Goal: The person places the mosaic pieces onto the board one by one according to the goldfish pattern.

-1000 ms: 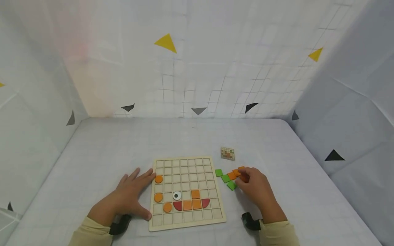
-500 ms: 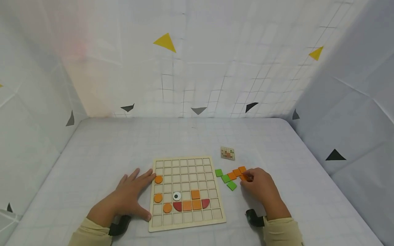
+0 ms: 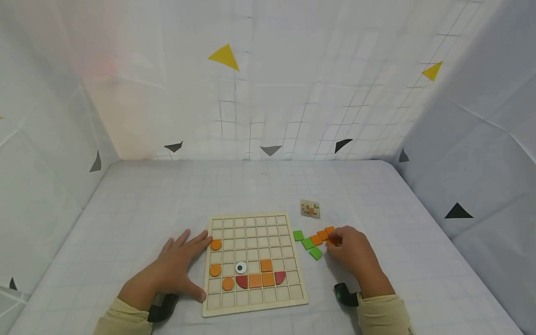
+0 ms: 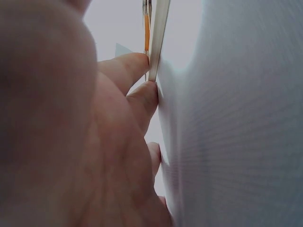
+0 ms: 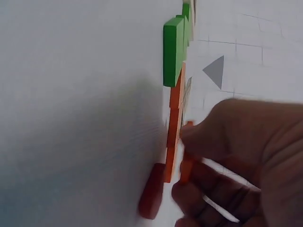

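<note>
Right hand (image 3: 352, 252) shifted slightly rightward, pinching an orange tile (image 5: 187, 168); left hand (image 3: 171, 267) splayed against the board (image 3: 269, 293). Pickup step, I'd judge; next needs a clean lift.

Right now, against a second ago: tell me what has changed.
The right hand has shifted slightly rightward and now pinches an orange tile; exactly when it took hold is unclear. The left hand, grid board and green tiles stayed put.
</note>
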The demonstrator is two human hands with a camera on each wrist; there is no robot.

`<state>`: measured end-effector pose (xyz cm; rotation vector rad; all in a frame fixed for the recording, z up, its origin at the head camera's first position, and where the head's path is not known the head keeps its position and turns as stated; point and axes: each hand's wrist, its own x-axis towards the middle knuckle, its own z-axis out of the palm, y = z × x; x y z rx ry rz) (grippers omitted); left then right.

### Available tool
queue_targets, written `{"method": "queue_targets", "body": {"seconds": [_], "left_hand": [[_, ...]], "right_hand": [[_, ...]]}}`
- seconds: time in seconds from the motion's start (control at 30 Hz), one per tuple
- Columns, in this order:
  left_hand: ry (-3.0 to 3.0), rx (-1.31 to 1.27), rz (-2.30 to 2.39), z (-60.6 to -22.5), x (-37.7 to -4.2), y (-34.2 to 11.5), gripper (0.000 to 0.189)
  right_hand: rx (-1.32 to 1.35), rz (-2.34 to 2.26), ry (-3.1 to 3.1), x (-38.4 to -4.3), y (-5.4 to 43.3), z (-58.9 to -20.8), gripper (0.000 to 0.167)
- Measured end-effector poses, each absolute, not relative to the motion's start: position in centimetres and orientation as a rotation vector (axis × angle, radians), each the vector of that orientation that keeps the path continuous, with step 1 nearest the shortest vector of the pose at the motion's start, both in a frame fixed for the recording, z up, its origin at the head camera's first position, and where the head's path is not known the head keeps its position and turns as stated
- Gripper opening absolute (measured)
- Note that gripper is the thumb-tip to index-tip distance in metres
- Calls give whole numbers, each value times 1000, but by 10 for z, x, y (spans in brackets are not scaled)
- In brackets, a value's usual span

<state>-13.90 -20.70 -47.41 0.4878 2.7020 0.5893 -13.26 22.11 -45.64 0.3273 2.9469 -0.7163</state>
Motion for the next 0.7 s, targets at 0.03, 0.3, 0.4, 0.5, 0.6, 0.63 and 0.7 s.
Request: {"method": "queue_targets", "body": {"seconds": [0.03,0.3,0.4,0.5,0.6,0.63,0.7], "left_hand": [[2703,488,585,-474,-139,-207,140],[2705,477,575,-473,-137,-208,140],[2703,475,578,-472,-137,-207,139],[2702,486,581,-472,-137,-207,139],[2701,497,585,-471,-136,-207,138],[2700,503,590,-470,-136,-207,138],[2699,511,599,-469,-135,-207,137]], "right_hand": [[299,-733,2959,-132,219,-455,25],[21,-856,3047,-126,189,-441,19],[-57,-909,3051,-125,179,-437,18],[-118,-960,3050,-124,172,-434,17],[-209,-1038,3039,-123,166,-435,17],[-251,-1069,3030,-123,164,-436,17],[-351,-1146,2998,-123,160,-438,18]]}}
